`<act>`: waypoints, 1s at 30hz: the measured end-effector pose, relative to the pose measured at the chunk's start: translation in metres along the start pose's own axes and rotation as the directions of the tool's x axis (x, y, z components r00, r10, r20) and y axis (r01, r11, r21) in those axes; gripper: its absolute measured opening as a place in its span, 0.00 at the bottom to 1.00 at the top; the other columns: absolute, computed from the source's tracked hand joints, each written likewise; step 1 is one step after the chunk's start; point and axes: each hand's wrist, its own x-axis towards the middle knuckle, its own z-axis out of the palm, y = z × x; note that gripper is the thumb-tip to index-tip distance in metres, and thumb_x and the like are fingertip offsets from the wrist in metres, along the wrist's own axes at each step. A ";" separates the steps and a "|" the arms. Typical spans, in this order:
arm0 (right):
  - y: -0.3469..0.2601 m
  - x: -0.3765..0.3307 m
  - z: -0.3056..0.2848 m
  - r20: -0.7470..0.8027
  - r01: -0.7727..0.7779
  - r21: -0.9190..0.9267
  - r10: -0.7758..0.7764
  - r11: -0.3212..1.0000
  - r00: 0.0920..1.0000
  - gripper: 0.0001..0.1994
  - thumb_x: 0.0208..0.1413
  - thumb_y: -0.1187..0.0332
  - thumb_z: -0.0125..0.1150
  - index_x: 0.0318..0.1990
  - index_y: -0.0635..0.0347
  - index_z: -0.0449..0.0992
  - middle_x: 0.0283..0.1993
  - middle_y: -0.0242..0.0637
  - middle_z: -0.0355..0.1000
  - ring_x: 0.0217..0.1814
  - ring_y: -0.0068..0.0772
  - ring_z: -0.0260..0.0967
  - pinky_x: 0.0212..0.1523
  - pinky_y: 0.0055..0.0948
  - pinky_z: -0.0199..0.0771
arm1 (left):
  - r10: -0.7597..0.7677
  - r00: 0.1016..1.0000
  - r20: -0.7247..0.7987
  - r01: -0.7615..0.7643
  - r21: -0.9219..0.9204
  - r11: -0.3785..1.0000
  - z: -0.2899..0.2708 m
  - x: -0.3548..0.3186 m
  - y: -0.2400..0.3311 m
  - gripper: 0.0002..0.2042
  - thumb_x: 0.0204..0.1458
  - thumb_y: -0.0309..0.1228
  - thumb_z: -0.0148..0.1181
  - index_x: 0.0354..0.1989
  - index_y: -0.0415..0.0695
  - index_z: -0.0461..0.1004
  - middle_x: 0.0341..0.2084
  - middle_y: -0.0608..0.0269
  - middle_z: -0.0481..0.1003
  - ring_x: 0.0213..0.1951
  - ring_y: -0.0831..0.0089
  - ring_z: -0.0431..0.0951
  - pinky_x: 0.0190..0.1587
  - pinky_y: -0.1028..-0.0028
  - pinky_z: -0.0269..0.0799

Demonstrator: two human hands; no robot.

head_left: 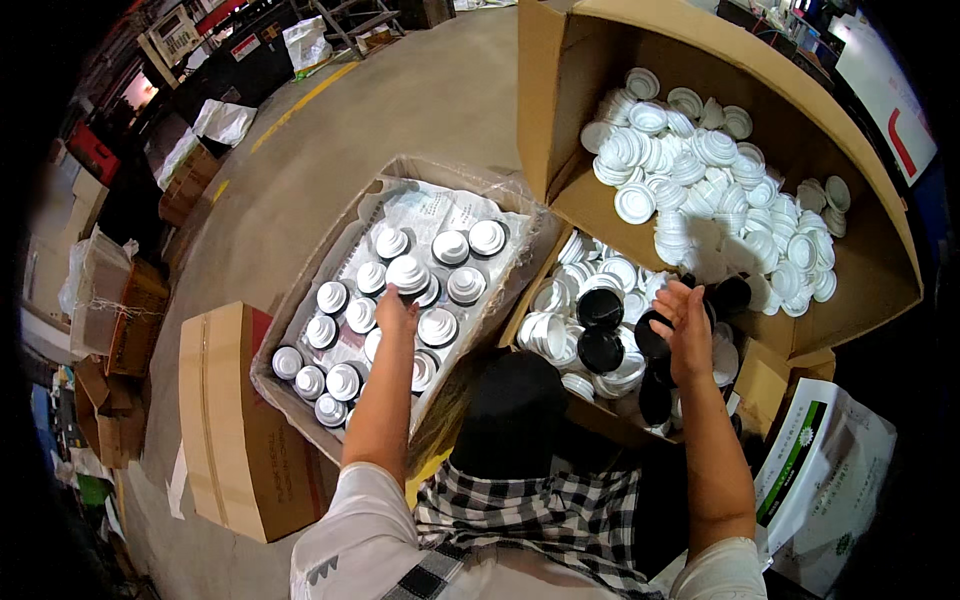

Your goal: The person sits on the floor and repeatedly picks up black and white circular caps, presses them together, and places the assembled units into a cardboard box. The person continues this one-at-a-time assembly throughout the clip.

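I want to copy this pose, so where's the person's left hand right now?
In the head view, the left hand is a little left of the middle, over the paper-lined box, with its fingertips at a white stepped cap.

I see print on the brown rectangular cardboard carton [235, 420] at near left, the thin white paper lining [408, 207] beyond it, and the green-striped white plastic package [828, 495] at near right.

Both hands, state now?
Left hand: grip closed, holding a white stepped cap.
Right hand: open, beside black cups, nothing clearly held.
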 end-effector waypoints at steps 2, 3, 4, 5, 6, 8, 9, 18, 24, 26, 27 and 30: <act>0.003 0.001 0.003 -0.021 -0.030 0.000 0.030 1.000 0.999 0.36 0.56 0.36 0.39 0.56 0.61 0.62 0.48 0.37 0.67 0.50 0.30 0.65 0.47 0.31 0.66 | -0.047 0.994 -0.099 0.057 0.104 0.993 -0.013 0.036 -0.005 0.14 0.56 0.40 0.50 0.34 0.39 0.68 0.24 0.59 0.71 0.20 0.69 0.70 0.20 0.72 0.68; 0.005 0.001 0.004 0.008 -0.014 0.006 0.014 1.000 1.000 0.35 0.56 0.37 0.39 0.56 0.61 0.63 0.48 0.36 0.67 0.49 0.29 0.65 0.46 0.31 0.67 | -0.088 0.994 -0.067 0.094 0.090 0.991 -0.012 0.053 -0.005 0.13 0.56 0.38 0.52 0.34 0.38 0.68 0.24 0.58 0.71 0.19 0.69 0.70 0.21 0.71 0.69; 0.007 0.002 0.004 0.019 -0.009 0.007 0.009 1.000 1.000 0.34 0.57 0.37 0.39 0.55 0.60 0.63 0.47 0.36 0.67 0.48 0.29 0.66 0.45 0.30 0.67 | -0.049 0.998 -0.040 0.053 0.098 0.994 -0.008 0.068 -0.007 0.13 0.56 0.38 0.52 0.34 0.37 0.68 0.24 0.58 0.71 0.19 0.68 0.70 0.21 0.71 0.69; 0.008 0.001 0.005 0.031 -0.005 0.009 0.004 1.000 1.000 0.33 0.57 0.38 0.40 0.55 0.60 0.63 0.47 0.35 0.67 0.47 0.28 0.66 0.44 0.29 0.68 | -0.011 1.000 -0.026 0.014 0.118 0.993 -0.001 0.082 -0.007 0.13 0.56 0.37 0.53 0.34 0.37 0.68 0.24 0.58 0.70 0.19 0.68 0.70 0.21 0.71 0.70; 0.008 0.002 0.004 0.047 0.004 0.006 -0.004 1.000 0.999 0.31 0.58 0.39 0.40 0.53 0.58 0.64 0.45 0.34 0.68 0.46 0.28 0.67 0.43 0.29 0.69 | 0.003 0.997 -0.077 0.001 0.055 0.998 0.011 0.097 -0.006 0.14 0.55 0.37 0.53 0.34 0.35 0.69 0.25 0.57 0.71 0.21 0.67 0.71 0.21 0.72 0.70; 0.008 0.001 0.002 0.030 -0.022 0.008 0.022 1.000 0.999 0.30 0.59 0.41 0.39 0.54 0.60 0.64 0.46 0.35 0.68 0.48 0.28 0.66 0.44 0.29 0.68 | 0.004 0.999 -0.054 0.003 0.143 0.990 0.024 0.120 -0.001 0.13 0.55 0.36 0.54 0.35 0.35 0.70 0.28 0.55 0.72 0.23 0.66 0.72 0.20 0.71 0.70; 0.007 0.001 0.001 0.027 -0.021 0.009 0.021 1.000 0.999 0.30 0.60 0.42 0.38 0.54 0.61 0.63 0.46 0.36 0.68 0.49 0.28 0.65 0.45 0.29 0.68 | -0.017 0.999 -0.052 0.028 0.223 0.974 0.029 0.128 -0.001 0.11 0.55 0.35 0.53 0.35 0.38 0.70 0.29 0.55 0.73 0.23 0.64 0.73 0.17 0.70 0.68; 0.005 0.003 -0.007 0.019 -0.007 -0.028 0.007 1.000 1.000 0.27 0.60 0.42 0.37 0.53 0.55 0.64 0.48 0.37 0.68 0.50 0.33 0.67 0.46 0.34 0.69 | -0.083 0.990 -0.111 0.118 0.358 0.926 0.027 0.183 -0.021 0.12 0.52 0.33 0.51 0.39 0.37 0.69 0.28 0.54 0.72 0.22 0.68 0.70 0.20 0.72 0.64; 0.004 0.006 -0.013 0.052 0.013 -0.042 -0.011 0.999 0.999 0.27 0.60 0.44 0.40 0.53 0.57 0.64 0.49 0.38 0.67 0.51 0.32 0.65 0.47 0.31 0.68 | -0.196 0.980 0.034 0.182 0.253 0.950 -0.008 0.249 -0.039 0.14 0.55 0.44 0.47 0.38 0.46 0.69 0.29 0.62 0.71 0.25 0.69 0.67 0.25 0.70 0.64; 0.006 0.014 -0.022 0.062 0.012 -0.034 -0.010 0.999 0.998 0.26 0.61 0.44 0.40 0.53 0.57 0.65 0.48 0.36 0.67 0.49 0.30 0.66 0.46 0.29 0.68 | -0.141 0.983 -0.115 0.173 0.364 0.915 -0.004 0.260 -0.036 0.15 0.55 0.45 0.46 0.42 0.49 0.71 0.33 0.60 0.73 0.30 0.64 0.71 0.31 0.63 0.66; 0.007 0.020 -0.030 0.023 0.061 -0.047 -0.060 0.997 0.998 0.24 0.61 0.46 0.41 0.51 0.57 0.67 0.45 0.35 0.69 0.47 0.28 0.67 0.44 0.29 0.68 | -0.214 0.977 -0.025 0.206 0.391 0.897 -0.001 0.260 -0.030 0.16 0.54 0.44 0.47 0.41 0.46 0.72 0.36 0.57 0.74 0.36 0.59 0.74 0.34 0.56 0.67; 0.003 0.066 -0.084 -0.225 0.172 -0.307 -0.247 0.936 0.942 0.20 0.56 0.54 0.53 0.48 0.60 0.69 0.42 0.35 0.71 0.43 0.30 0.69 0.40 0.28 0.69 | 0.049 0.997 -0.057 -0.013 0.504 0.864 0.015 0.227 -0.016 0.17 0.50 0.40 0.50 0.41 0.40 0.73 0.39 0.49 0.74 0.41 0.55 0.75 0.40 0.55 0.68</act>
